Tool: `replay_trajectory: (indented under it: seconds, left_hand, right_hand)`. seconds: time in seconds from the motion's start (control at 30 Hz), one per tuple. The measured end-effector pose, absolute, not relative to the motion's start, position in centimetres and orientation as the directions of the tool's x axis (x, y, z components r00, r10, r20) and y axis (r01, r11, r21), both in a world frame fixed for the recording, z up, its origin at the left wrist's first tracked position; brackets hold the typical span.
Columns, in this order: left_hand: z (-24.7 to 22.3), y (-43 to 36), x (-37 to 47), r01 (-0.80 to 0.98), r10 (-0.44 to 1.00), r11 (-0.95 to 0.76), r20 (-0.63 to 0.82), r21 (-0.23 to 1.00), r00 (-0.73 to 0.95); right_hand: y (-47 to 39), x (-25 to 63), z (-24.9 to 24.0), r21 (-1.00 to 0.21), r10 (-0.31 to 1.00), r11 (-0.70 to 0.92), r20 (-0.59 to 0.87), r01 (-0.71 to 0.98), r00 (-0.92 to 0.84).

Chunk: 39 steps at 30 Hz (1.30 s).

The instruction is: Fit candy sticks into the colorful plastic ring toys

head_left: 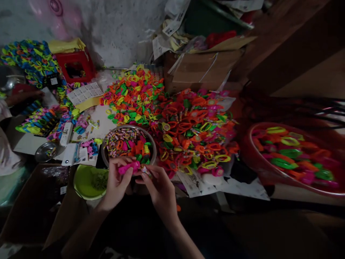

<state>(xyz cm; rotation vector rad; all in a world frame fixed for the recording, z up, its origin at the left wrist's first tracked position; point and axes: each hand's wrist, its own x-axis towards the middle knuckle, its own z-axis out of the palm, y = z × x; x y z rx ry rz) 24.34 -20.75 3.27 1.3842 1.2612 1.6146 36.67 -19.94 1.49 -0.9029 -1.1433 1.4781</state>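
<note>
My left hand (118, 180) pinches a bright pink plastic piece (129, 167) between thumb and fingers. Close beside it, my right hand (161, 185) grips a small piece in a printed wrapper (146, 170), which meets the end of the pink one. Both hands are just over the near rim of a round metal bowl (154, 145). On the bowl's left side lie many small printed-wrapper pieces (118, 138); orange, pink and green plastic pieces (138, 146) fill its right side. To the right spreads a heap of coloured watch-like toys (188, 133).
Loose plastic pieces (134, 93) are piled behind the bowl. A red basin (249, 144) of similar pieces stands at right, a green bowl (82, 181) at lower left. A cardboard box (205, 68) is at the back. Another person's arm (24, 96) reaches in from the left.
</note>
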Motion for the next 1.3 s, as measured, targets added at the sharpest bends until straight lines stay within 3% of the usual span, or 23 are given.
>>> replay_trajectory:
  seconds: [0.1,0.2,0.5,0.73,0.9,1.1,1.3]
  left_hand:
    - [3.8,-20.7,23.5,0.507,0.922,-0.320,0.385,0.800,-0.026]
    - [4.5,-20.6,23.0,0.678,0.921,-0.353,0.366,0.644,0.132]
    - [3.7,-20.4,22.3,0.740,0.920,-0.356,0.354,0.571,0.169]
    - [3.9,-20.2,22.0,0.761,0.871,-0.438,0.435,0.478,0.228]
    - [4.3,-20.1,21.9,0.797,0.853,-0.478,0.411,0.369,0.322]
    - [4.8,-20.0,21.3,0.833,0.828,-0.530,0.311,0.161,0.467]
    - [4.1,-19.1,21.2,0.788,0.781,-0.600,0.312,0.135,0.541]
  right_hand:
    - [-19.5,37.0,0.8,-0.972,0.979,-0.038,0.010,-0.230,-0.204]
    - [-19.3,37.1,0.3,-0.984,0.983,-0.003,0.031,-0.181,-0.181]
    - [-19.0,38.2,0.8,-0.937,0.931,0.337,0.317,0.092,-0.181]
    - [-18.0,39.2,1.4,-0.709,0.772,0.634,0.564,0.307,-0.292]
    - [-18.2,39.7,1.5,-0.607,0.708,0.705,0.577,0.367,-0.406]
    - [-17.8,40.6,1.1,-0.520,0.609,0.780,0.497,0.350,-0.619]
    - [-17.2,41.4,1.0,-0.618,0.606,0.731,0.394,0.288,-0.691]
